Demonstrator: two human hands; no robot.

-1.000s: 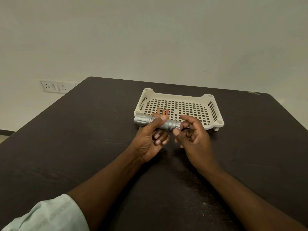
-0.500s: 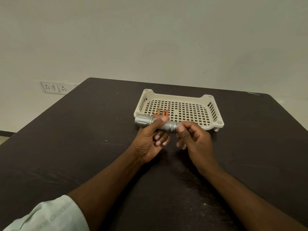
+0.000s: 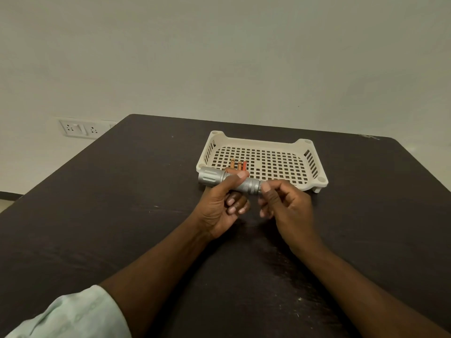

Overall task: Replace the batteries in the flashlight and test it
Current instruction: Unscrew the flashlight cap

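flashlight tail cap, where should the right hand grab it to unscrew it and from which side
Judging by the pose, pinch the ridged tail cap from the right end, thumb and forefinger around its rim. The flashlight lies roughly level, head to the left, with the left hand wrapped around the knurled body, so only that end is free. The right hand is already there.

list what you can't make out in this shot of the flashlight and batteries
- Head view: flashlight tail end, hidden by the right hand; cap on or off unclear.
- Flashlight middle, wrapped by the left hand.
- Batteries in the basket: lower ends behind the flashlight, labels too small, count uncertain.
- Lens faces away.
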